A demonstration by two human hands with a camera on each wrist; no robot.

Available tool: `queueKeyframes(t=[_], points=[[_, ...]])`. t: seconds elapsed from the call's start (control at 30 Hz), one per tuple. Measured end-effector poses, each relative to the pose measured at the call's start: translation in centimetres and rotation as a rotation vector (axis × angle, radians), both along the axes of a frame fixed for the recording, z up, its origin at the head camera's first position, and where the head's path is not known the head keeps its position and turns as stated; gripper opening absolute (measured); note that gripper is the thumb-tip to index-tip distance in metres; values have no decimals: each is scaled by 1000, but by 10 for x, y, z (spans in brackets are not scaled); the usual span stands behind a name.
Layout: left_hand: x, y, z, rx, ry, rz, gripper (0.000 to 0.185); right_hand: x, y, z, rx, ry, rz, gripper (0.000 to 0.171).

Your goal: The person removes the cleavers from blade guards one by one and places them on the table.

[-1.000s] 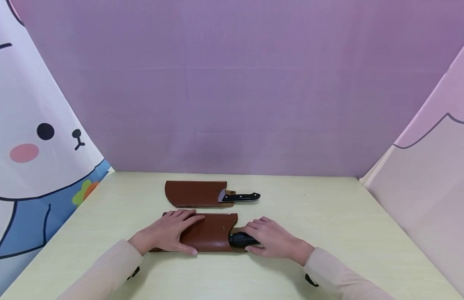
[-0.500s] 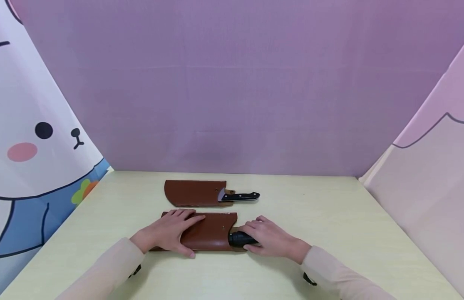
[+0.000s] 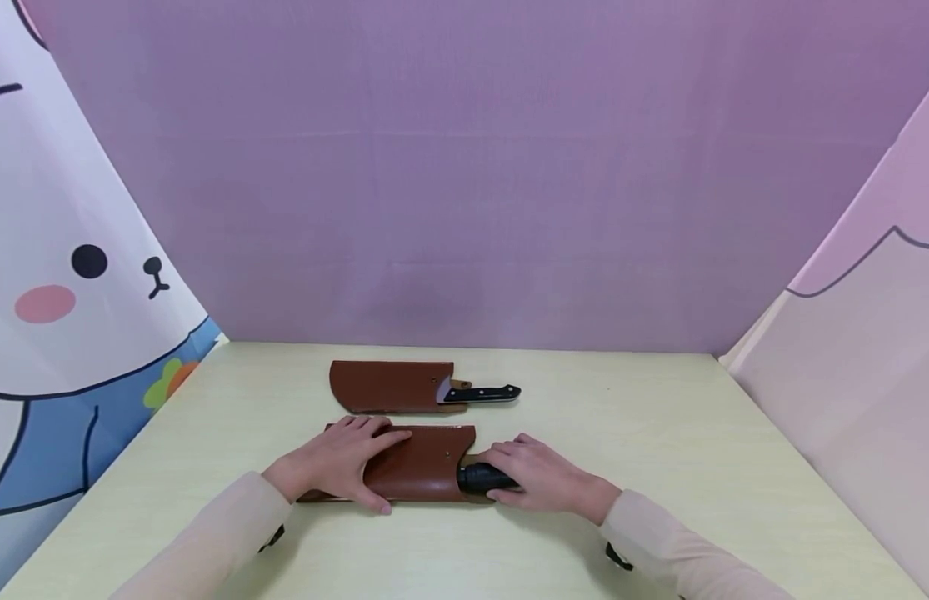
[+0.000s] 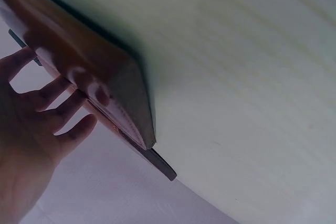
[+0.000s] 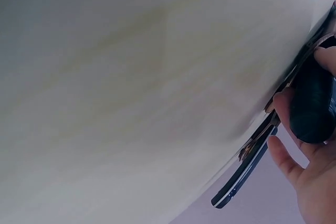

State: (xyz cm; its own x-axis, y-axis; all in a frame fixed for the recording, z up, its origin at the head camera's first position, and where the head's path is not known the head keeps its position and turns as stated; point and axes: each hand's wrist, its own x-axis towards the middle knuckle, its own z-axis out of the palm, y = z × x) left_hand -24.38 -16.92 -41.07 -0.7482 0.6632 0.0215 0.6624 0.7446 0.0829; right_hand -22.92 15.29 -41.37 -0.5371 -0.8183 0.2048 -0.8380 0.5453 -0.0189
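A brown leather knife sheath (image 3: 427, 467) lies flat near the table's front, with the black handle (image 3: 482, 478) of a knife sticking out of its right end. The blade is hidden inside. Across the sheath's left part rests my left hand (image 3: 332, 462), fingers spread and thumb at the near edge. In the left wrist view, the fingertips of my left hand (image 4: 31, 129) touch the sheath (image 4: 68, 40). My right hand (image 3: 542, 477) grips the black handle at the sheath's mouth. The right wrist view shows its fingers around the thick handle (image 5: 312, 103).
Behind, parallel to the first, lies a second brown sheath (image 3: 389, 386) holding another knife (image 3: 482, 394), whose riveted black handle points right. A pale wooden table (image 3: 659, 433) carries everything. A purple cloth wall (image 3: 464, 208) rises at its back edge, with printed cloth panels on both sides.
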Motion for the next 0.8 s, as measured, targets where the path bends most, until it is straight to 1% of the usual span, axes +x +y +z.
queueKeyframes(t=[0.2, 0.33, 0.6, 0.8], points=[[-1, 0, 0, -7, 28, -10, 99, -2, 0, -2, -13, -40, 0, 38], [-1, 0, 0, -7, 43, -14, 99, -4, -1, -2, -22, -42, 15, 39], [-2, 0, 1, 7, 47, -16, 98, -5, -2, 1, -11, -70, 15, 38], [-2, 0, 1, 14, 77, -34, 98, -4, -2, 1, -14, -50, 33, 39]])
